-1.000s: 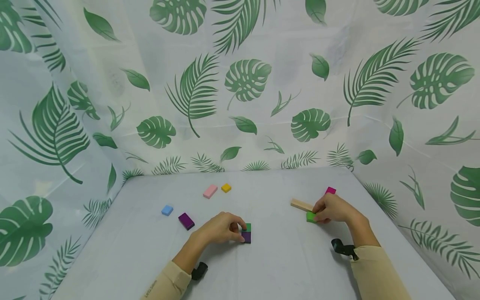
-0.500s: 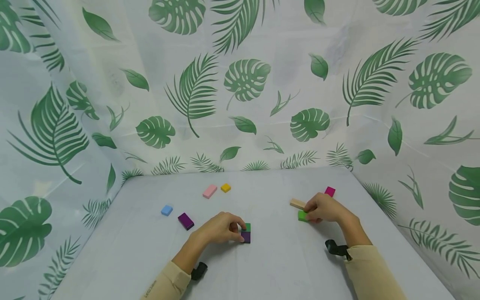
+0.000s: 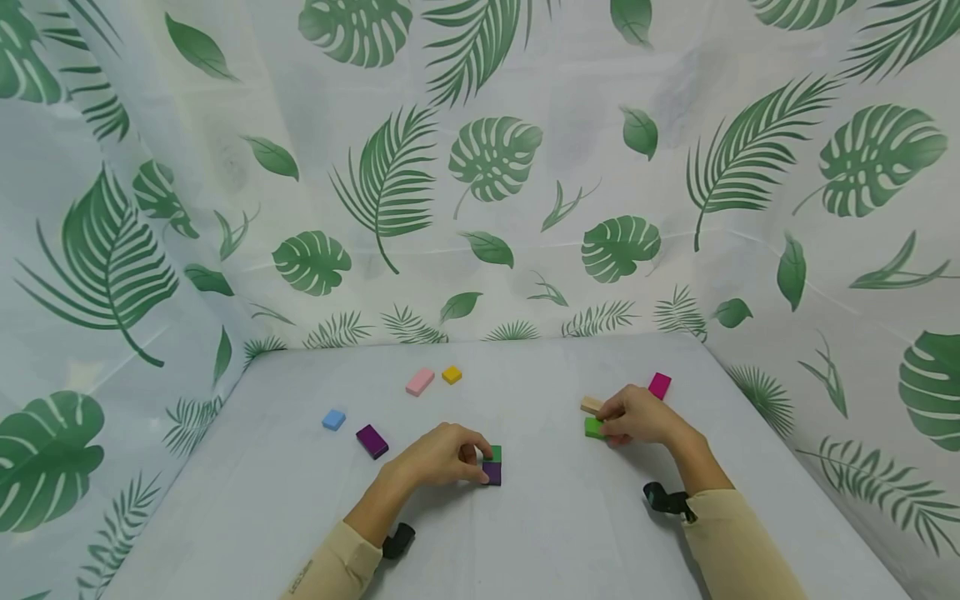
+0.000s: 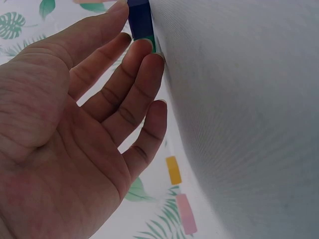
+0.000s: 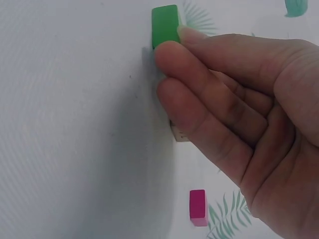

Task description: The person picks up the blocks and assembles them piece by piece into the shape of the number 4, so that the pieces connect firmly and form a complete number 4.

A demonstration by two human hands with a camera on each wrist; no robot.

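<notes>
My right hand (image 3: 637, 417) pinches the light green block (image 3: 593, 427) by its 3 o'clock end, thumb against the fingers, narrow grip, 9 o'clock end poking out; can't tell if it rests on the worktop (image 3: 547, 542) or sits slightly raised. My left hand (image 3: 450, 457) curls narrow round two blocks side by side: thumb on the dark purple block (image 3: 492, 474), index finger on the green block (image 3: 496, 453) at its 12 o'clock side. The light green block sits around 2 o'clock from that pair, well apart. The wooden block (image 3: 591, 405) is just past it at 12 o'clock, partly behind my fingers; contact unclear. The magenta block (image 3: 660, 385) lies at about 1 o'clock of my right hand. Rest, from the left pair: violet block (image 3: 372, 442) and blue block (image 3: 333, 419) towards 10, pink block (image 3: 419, 382) and yellow block (image 3: 452, 375) towards 11. Handling, my guess: light, stiff, not fragile, smooth faces maybe a bit slippery. Best hold is fingertips on opposite sides, near one end, low squeeze.
</notes>
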